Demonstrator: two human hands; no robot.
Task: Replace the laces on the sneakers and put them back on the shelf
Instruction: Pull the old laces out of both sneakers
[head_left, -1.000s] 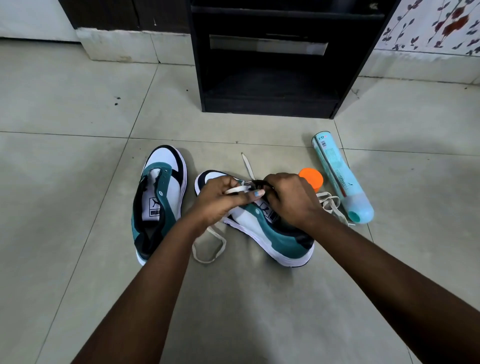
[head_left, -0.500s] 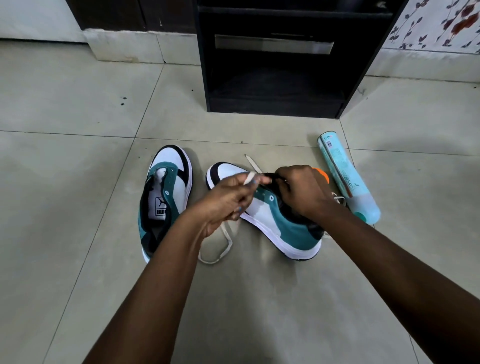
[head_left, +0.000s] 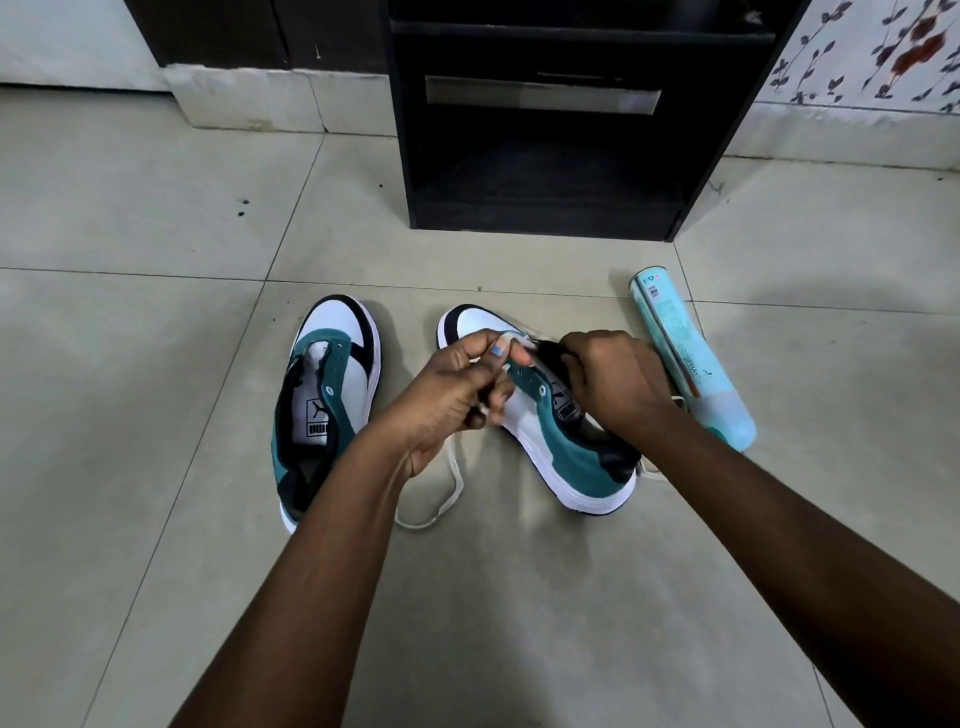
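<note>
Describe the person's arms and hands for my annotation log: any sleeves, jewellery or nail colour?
Both forearms are bare: no sleeves, watch or bracelets in view. No rings are visible on the left hand or right hand. One left fingernail carries light blue polish.

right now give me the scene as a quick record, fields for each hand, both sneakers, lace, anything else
left hand: pinches the white lace at the eyelets
right hand: grips the right sneaker at its tongue
left sneaker: unlaced, flat on the tiled floor
lace: loops on the floor below the left hand
spray can: lying right of the sneakers
black shelf: behind, no shoes in it
</note>
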